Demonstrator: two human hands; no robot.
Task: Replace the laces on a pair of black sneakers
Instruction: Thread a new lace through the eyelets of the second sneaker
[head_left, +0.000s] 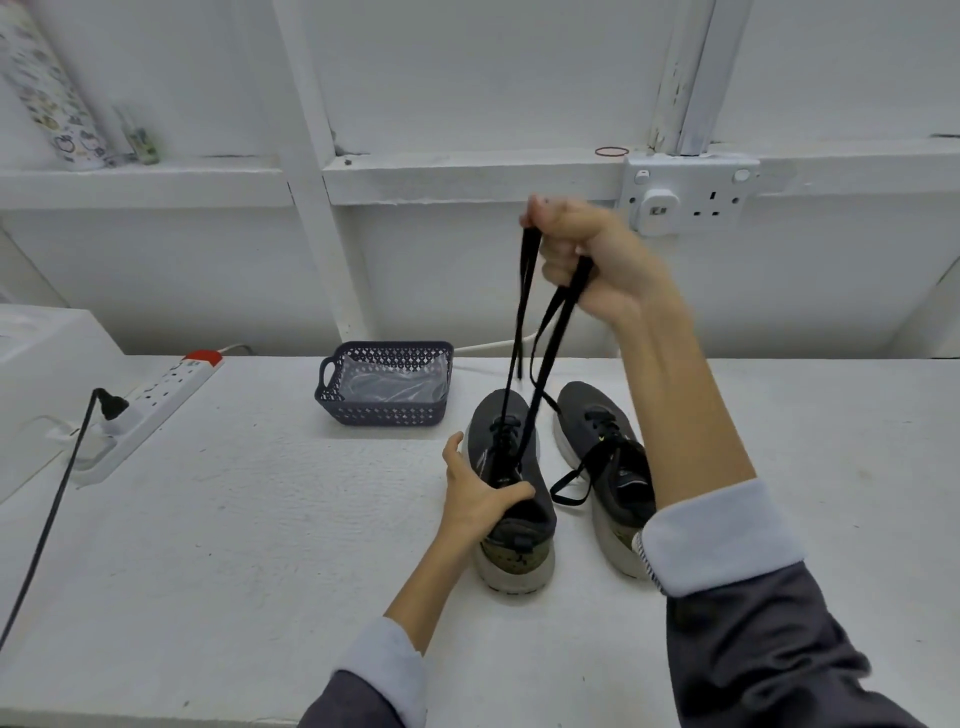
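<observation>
Early stage. Left hand (478, 493) fingers curl round the near black mesh sneaker (511, 467) on the white table (260, 519). Right hand (582, 260), fisted, lifts its partly unthreaded flat black lace (564, 322). Second black sneaker (608, 467) is untouched and laced.

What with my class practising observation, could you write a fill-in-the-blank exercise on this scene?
The right hand holds a black ____ raised above the table.
The left hand grips the sneaker on the ____ of the pair.
Behind the sneakers stands a dark ____ lined with clear plastic.
Missing: lace; left; basket.
</observation>
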